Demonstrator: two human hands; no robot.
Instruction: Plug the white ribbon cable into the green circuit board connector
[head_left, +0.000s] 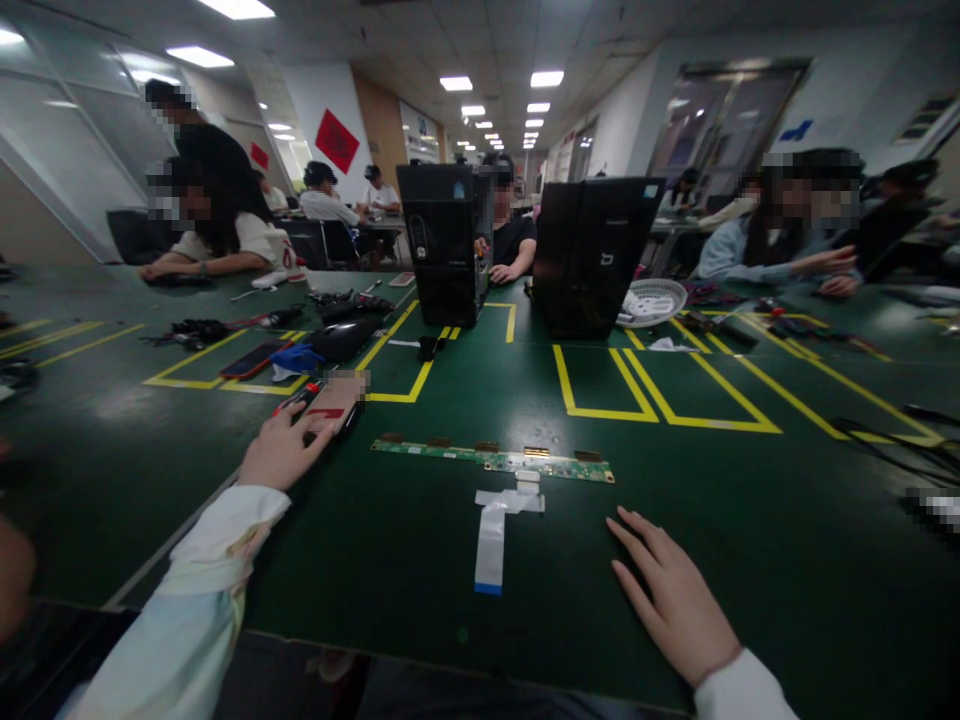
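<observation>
At the left, my left hand (287, 445) has its thumb and fingers around the near end of a phone (334, 405), which shows a beige back with a red mark. Part of that phone is blurred out. My right hand (675, 595) rests palm down on the table at the right, fingers stretched and holding nothing. Between the hands lies a long, narrow green circuit board (450, 453). From its connector a folded white ribbon cable (490, 545) with a blue tip runs toward me.
Two black computer towers (442, 245) (592, 260) stand across the green table (360, 570), which is marked with yellow tape (611, 412). A white basket (652, 303), cables (195, 330), and a dark-screened phone (259, 360) lie farther off. Several people sit around; one person's hand (510, 272) is behind the towers.
</observation>
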